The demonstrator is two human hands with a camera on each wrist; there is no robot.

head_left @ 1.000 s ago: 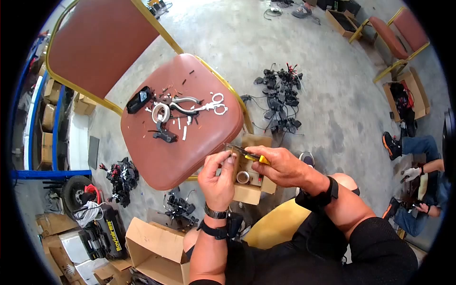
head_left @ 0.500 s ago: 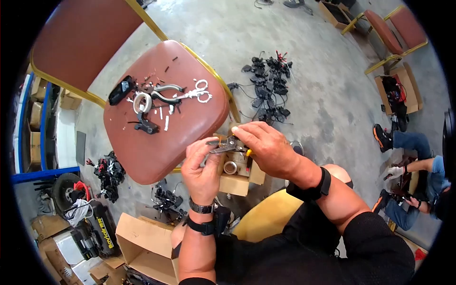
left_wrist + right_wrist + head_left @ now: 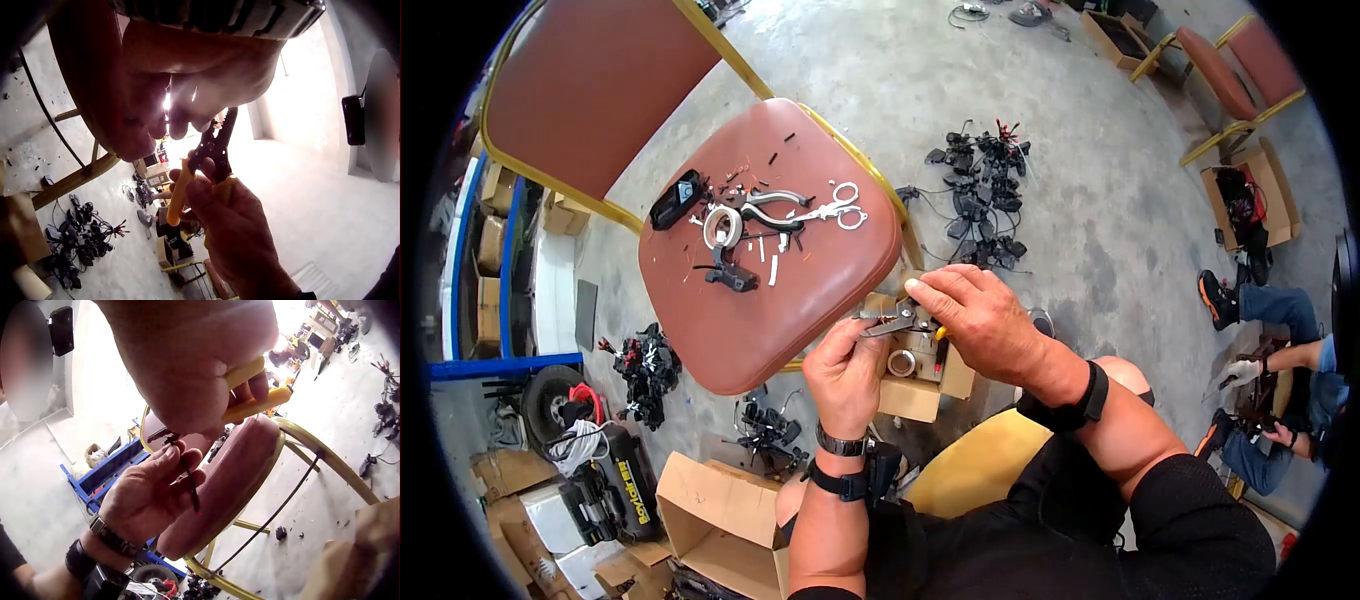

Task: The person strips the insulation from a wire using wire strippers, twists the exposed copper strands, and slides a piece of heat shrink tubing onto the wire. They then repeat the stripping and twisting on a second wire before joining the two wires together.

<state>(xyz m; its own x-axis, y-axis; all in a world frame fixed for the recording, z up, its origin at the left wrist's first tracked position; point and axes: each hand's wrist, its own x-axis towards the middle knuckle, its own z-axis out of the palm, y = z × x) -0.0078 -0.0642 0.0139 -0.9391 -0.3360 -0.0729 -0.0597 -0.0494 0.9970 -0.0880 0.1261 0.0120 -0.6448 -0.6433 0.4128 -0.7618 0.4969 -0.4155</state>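
My right hand (image 3: 990,325) grips yellow-handled wire pliers (image 3: 890,324), also clear in the left wrist view as dark toothed jaws (image 3: 214,144) above the yellow handles. The plier jaws lie apart at my left fingertips. My left hand (image 3: 845,375) pinches a thin dark wire (image 3: 189,478) between thumb and fingers; its reddish end hangs below them in the right wrist view. On the chair seat (image 3: 750,340) lie white scissors (image 3: 838,207), grey-handled pliers (image 3: 775,212), a tape roll (image 3: 722,228) and a black part (image 3: 732,277), among scraps.
Below my hands stands a small carton (image 3: 908,400) with a roll inside. An empty-looking carton (image 3: 722,510) is at lower left. Black cabled parts (image 3: 980,195) lie on the floor beyond the chair. Another person's legs (image 3: 1275,305) are at the right.
Since a second ago, the pliers have turned so their jaws show broadside across my left fingertips, and my right hand has rolled over them. The camera view has shifted slightly.
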